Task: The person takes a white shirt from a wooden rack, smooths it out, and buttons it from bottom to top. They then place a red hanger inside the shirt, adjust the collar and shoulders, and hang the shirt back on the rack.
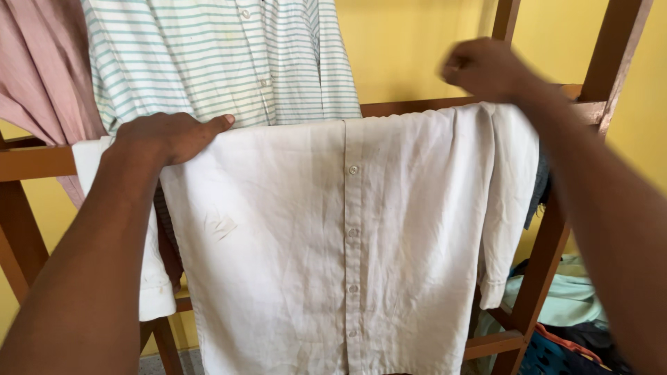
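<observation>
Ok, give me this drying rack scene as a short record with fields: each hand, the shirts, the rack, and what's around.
Left hand: left hand lies flat on the white buttoned cotton shirt, at its top left edge.
Right hand: right hand, blurred, fist-like, above the shirt's top right corner; grip cannot be told.
Shirt: draped over a rail, front facing out, creased.
Rack: brown wooden drying rack.
Behind: green-and-white striped shirt and pink cloth hang higher up.
Backdrop: yellow wall.
Lower right: heap of clothes.

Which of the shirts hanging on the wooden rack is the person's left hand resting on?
The plain white shirt draped over the front rail; the left hand lies flat on its top edge. The striped shirt and pink garment hang behind, untouched.
</observation>
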